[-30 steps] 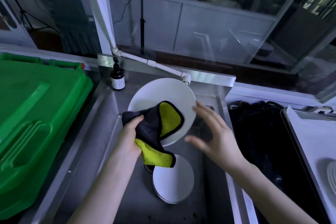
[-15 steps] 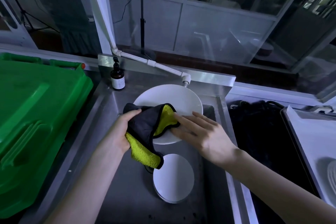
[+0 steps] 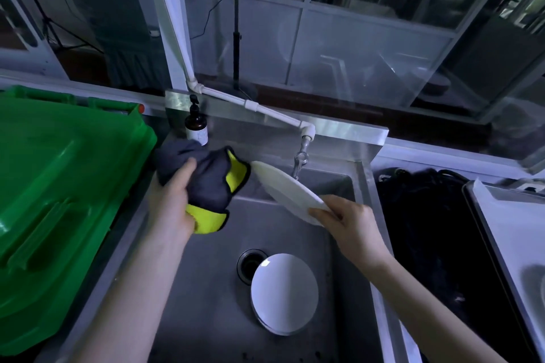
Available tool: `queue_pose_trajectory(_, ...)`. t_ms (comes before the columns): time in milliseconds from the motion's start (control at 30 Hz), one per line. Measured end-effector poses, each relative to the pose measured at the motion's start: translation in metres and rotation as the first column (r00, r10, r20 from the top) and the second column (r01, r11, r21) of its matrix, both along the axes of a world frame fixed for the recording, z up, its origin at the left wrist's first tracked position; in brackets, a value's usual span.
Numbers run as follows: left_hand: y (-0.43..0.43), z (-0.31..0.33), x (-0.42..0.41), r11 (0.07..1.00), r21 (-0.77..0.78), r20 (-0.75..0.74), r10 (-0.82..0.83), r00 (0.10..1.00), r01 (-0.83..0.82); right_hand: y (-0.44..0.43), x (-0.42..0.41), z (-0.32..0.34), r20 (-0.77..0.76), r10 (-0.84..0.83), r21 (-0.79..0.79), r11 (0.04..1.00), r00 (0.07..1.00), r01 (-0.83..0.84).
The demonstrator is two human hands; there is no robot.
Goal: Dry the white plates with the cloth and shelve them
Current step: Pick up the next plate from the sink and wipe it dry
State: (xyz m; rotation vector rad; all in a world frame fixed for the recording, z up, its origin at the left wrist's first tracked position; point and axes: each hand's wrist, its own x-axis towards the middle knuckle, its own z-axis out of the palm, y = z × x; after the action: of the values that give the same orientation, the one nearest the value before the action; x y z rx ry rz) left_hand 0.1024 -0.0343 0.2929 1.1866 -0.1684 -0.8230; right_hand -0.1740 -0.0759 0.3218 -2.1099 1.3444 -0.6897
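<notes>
My right hand [image 3: 351, 224] grips the near rim of a white plate [image 3: 283, 186], which is tilted almost edge-on above the steel sink [image 3: 206, 289]. A grey and yellow cloth [image 3: 212, 183] is bunched in my left hand [image 3: 174, 203], just left of the plate's far edge. Whether cloth and plate touch there is unclear. A small stack of white plates [image 3: 284, 292] lies on the sink floor beside the drain [image 3: 250, 265].
A green plastic crate lid [image 3: 59, 200] fills the left side. A brown pump bottle [image 3: 196, 124] stands at the sink's back left corner, under the white tap pipe [image 3: 265, 112]. A dark bundle [image 3: 427, 230] and a white tray [image 3: 507, 230] lie to the right.
My right hand has taken the plate by its rim and turned it from facing me to nearly edge-on. My left hand has drawn the cloth off the plate to the left and upward.
</notes>
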Motion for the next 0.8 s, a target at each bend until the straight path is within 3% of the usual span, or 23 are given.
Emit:
queue_pose_trajectory(67,0.000,0.005,-0.023,1.000,0.013,0.279,-0.024,0.960,0.021,0.005,0.007,-0.005,0.162,-0.002,0.121,0.992,0.987,-0.018)
queue_pose_trajectory(167,-0.001,0.002,-0.062,0.976,0.142,0.598,-0.220,0.771,0.168,0.017,0.020,-0.009,0.456,-0.055,0.293,0.952,0.888,-0.092)
queue_pose_trajectory(300,-0.002,0.001,-0.087,0.913,0.070,0.777,-0.303,0.552,0.402,0.021,0.028,-0.015,0.591,-0.129,0.408,0.899,0.796,-0.157)
queue_pose_trajectory(433,-0.001,0.006,-0.096,0.838,0.118,0.915,-0.300,0.269,0.533,0.017,0.028,-0.017,0.628,-0.197,0.432,0.893,0.753,-0.126)
queue_pose_trajectory(467,-0.003,0.008,-0.095,0.828,0.115,0.908,-0.311,0.279,0.549,0.017,0.027,-0.017,0.637,-0.197,0.432,0.892,0.746,-0.133)
queue_pose_trajectory(567,-0.012,0.012,-0.076,0.899,0.103,0.755,-0.349,0.556,0.425,0.023,0.018,-0.015,0.635,-0.127,0.379,0.911,0.762,-0.164)
queue_pose_trajectory(633,-0.015,0.005,-0.061,0.932,0.181,0.662,-0.352,0.662,0.314,0.025,0.012,-0.009,0.642,-0.085,0.344,0.920,0.762,-0.187)
queue_pose_trajectory(700,-0.006,0.002,-0.065,0.929,0.197,0.713,-0.355,0.604,0.314,0.022,0.011,-0.002,0.660,-0.097,0.348,0.919,0.745,-0.188)
queue_pose_trajectory(800,0.004,0.007,-0.087,0.895,0.084,0.863,-0.285,0.417,0.438,0.017,0.020,0.001,0.649,-0.115,0.362,0.916,0.752,-0.172)
